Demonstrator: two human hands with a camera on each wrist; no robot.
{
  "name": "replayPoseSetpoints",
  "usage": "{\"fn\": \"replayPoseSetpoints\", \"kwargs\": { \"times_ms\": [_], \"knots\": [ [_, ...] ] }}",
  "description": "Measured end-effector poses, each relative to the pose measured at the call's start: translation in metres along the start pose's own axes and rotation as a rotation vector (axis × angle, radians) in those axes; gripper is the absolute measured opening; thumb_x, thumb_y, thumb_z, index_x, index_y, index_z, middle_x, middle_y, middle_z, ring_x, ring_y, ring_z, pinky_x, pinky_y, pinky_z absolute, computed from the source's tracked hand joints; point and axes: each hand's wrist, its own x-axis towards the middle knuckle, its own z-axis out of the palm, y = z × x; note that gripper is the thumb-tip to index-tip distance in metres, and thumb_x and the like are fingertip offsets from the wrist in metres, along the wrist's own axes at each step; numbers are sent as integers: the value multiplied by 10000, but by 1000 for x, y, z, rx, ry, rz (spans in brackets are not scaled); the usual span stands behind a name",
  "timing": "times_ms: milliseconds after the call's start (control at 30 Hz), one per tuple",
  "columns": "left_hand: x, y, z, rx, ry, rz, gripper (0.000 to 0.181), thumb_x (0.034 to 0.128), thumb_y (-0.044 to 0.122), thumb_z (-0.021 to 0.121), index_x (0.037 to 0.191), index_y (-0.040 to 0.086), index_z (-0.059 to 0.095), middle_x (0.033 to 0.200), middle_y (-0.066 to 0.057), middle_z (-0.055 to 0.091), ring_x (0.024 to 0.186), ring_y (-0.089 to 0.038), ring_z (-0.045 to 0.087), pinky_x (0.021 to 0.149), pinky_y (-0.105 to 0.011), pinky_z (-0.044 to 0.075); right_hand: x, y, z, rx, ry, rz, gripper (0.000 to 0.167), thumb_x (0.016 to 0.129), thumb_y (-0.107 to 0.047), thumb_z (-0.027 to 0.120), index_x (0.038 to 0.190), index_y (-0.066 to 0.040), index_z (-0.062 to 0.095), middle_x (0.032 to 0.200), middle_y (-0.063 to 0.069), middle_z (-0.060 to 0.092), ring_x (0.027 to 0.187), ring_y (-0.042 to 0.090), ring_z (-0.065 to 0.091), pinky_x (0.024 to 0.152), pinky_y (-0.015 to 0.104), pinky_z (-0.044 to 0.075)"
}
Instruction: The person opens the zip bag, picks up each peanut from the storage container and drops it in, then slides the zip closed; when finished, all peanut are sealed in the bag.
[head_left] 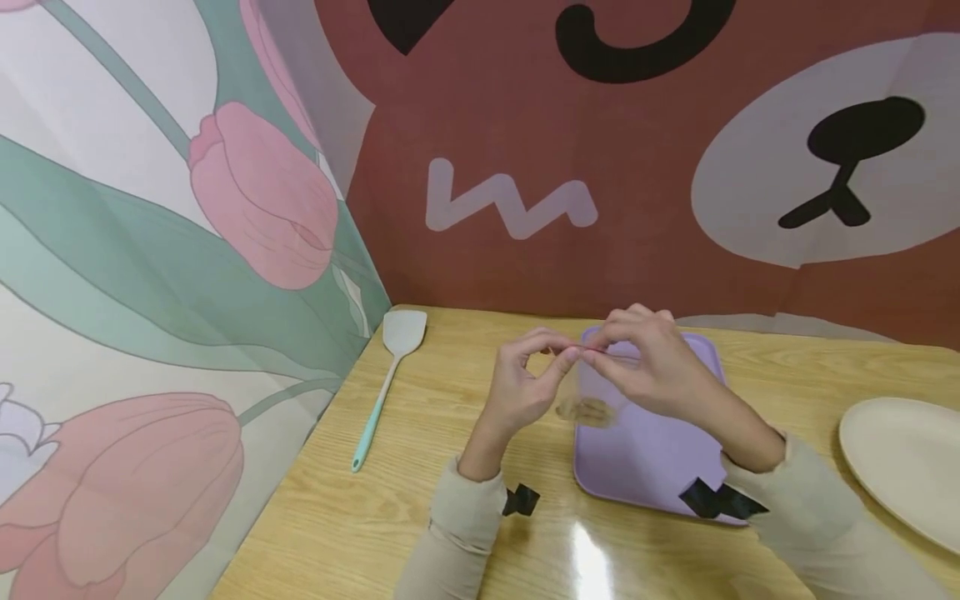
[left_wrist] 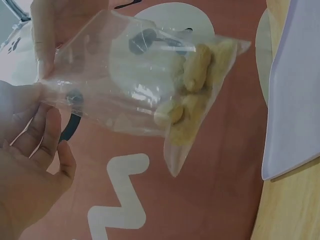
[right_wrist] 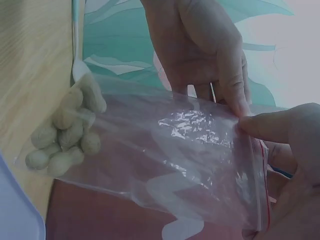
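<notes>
A clear zip bag [right_wrist: 150, 135] with a red line along its top edge hangs above the table, held at that edge by both hands. Several unshelled peanuts [right_wrist: 70, 127] lie gathered at its bottom. My left hand [head_left: 522, 387] pinches the top edge between thumb and fingers. Close beside it, almost touching, my right hand [head_left: 652, 367] pinches the same edge with thumb and forefinger. In the left wrist view the bag [left_wrist: 130, 80] stretches away from the fingers, its peanuts [left_wrist: 197, 70] at the far end. Whether the zip is parted cannot be seen.
A purple tray [head_left: 645, 458] lies on the wooden table beneath the right hand and the bag. To the left is a turner [head_left: 405, 332] with a pale blade and turquoise handle. A cream plate [head_left: 911, 467] sits at the right. Printed cloths hang behind and at left.
</notes>
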Motion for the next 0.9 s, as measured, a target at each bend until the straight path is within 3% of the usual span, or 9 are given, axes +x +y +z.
{"fn": "replayPoseSetpoints", "kwargs": {
  "times_ms": [333, 467, 567, 633, 733, 833, 900],
  "knots": [
    [-1, -3, -3, 96, 52, -30, 49, 905, -3, 699, 888, -30, 736, 827, -107, 693, 821, -157, 622, 802, -317, 488, -31, 15, -26, -94, 44, 62, 246, 752, 38, 812, 811, -187, 731, 786, -142, 634, 831, 71, 475, 710, 410, 235],
    [-1, -4, -8, 115, 53, -25, 58, 908, 7, 700, 890, -34, 737, 822, -106, 692, 820, -165, 620, 796, -354, 498, -39, 17, -32, -99, 62, 88, 269, 744, 38, 818, 818, -205, 734, 843, -96, 669, 926, 74, 498, 747, 483, 254],
    [-2, -5, -15, 133, 35, -29, 78, 914, 30, 705, 888, -36, 738, 819, -101, 693, 832, -176, 621, 804, -354, 504, -38, 18, -30, -92, 63, 85, 252, 748, 30, 818, 821, -197, 736, 842, -93, 672, 924, 81, 506, 748, 471, 260],
    [-2, -4, -24, 154, -5, -46, 91, 924, 54, 703, 891, -22, 741, 833, -84, 700, 853, -175, 621, 825, -331, 499, -36, 18, -25, -80, 52, 79, 242, 759, 27, 813, 822, -194, 736, 827, -113, 668, 903, 86, 510, 749, 444, 273],
    [-4, -1, -43, 192, -120, -108, 94, 939, 77, 692, 899, 11, 745, 870, -51, 703, 875, -155, 621, 836, -317, 503, -34, 19, -12, -40, 13, 77, 227, 786, 17, 798, 814, -197, 727, 807, -150, 655, 866, 89, 530, 768, 398, 334],
    [-9, 1, -66, 233, -268, -223, 89, 949, 91, 683, 904, 59, 753, 873, 8, 692, 838, -113, 618, 796, -309, 514, -35, 22, 8, 15, -45, 97, 215, 821, -4, 779, 813, -211, 722, 807, -173, 641, 841, 85, 550, 750, 354, 410],
    [-14, 1, -78, 271, -353, -296, 89, 950, 100, 684, 903, 85, 758, 849, 40, 683, 796, -101, 613, 756, -321, 511, -37, 25, 23, 53, -88, 127, 199, 843, -28, 770, 818, -219, 721, 810, -178, 629, 825, 86, 545, 759, 363, 400]
  ]
}}
